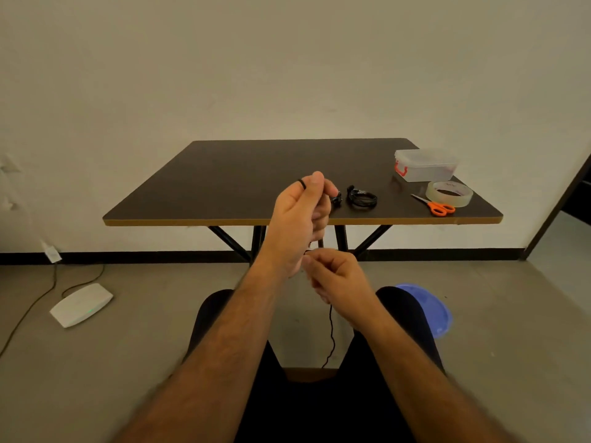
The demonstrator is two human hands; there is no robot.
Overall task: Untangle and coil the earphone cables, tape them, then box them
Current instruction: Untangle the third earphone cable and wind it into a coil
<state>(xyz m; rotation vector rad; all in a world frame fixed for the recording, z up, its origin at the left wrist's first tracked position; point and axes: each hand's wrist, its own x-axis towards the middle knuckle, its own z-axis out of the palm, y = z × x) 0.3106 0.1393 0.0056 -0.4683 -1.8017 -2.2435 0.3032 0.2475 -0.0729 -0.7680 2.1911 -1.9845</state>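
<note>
Pale wall and grey floor frame a dark table (224, 187). Your left hand (299, 219) is raised before its near edge, fingers curled round the earphone cable (331, 327). Directly below, your right hand (335, 276) pinches the same cable, which hangs straight down past your lap. A finished coil (362, 199) lies near that edge; box (425, 164), tape (449, 193) and scissors (436, 207) sit toward the right corner.

A bare, office-like room: plain white wall (287, 59) at twelve o'clock, grey concrete floor (144, 346), one dark table (256, 174), a white router (81, 304) cabled at nine o'clock.
</note>
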